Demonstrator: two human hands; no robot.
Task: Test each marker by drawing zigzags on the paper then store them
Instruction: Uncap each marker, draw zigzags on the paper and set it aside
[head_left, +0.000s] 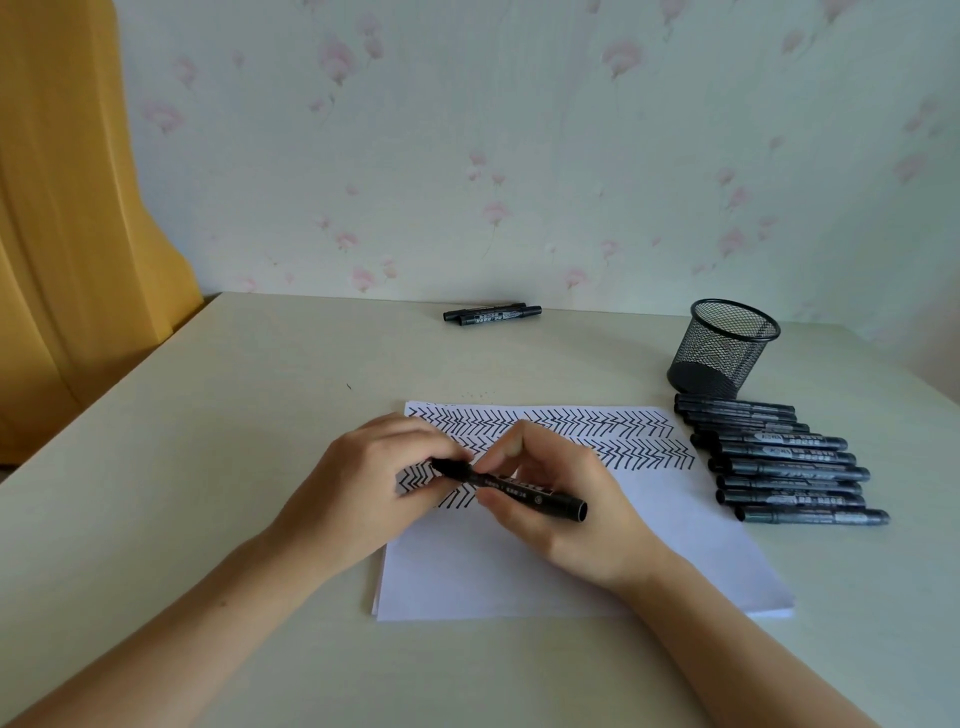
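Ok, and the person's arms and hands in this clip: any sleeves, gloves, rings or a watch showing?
None visible. Both forearms are bare up to the frame edge, with no sleeve in view. The left hand and right hand wear no gloves, and no ring, watch or bracelet shows on the fingers or wrists.

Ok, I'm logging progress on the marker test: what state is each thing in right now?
held marker: gripped by both hands over the paper
left hand: grips the cap end
right hand: grips the barrel
paper: flat, upper part zigzagged
mesh cup: upright, looks empty
marker row: lying right of paper
far markers: lying near wall
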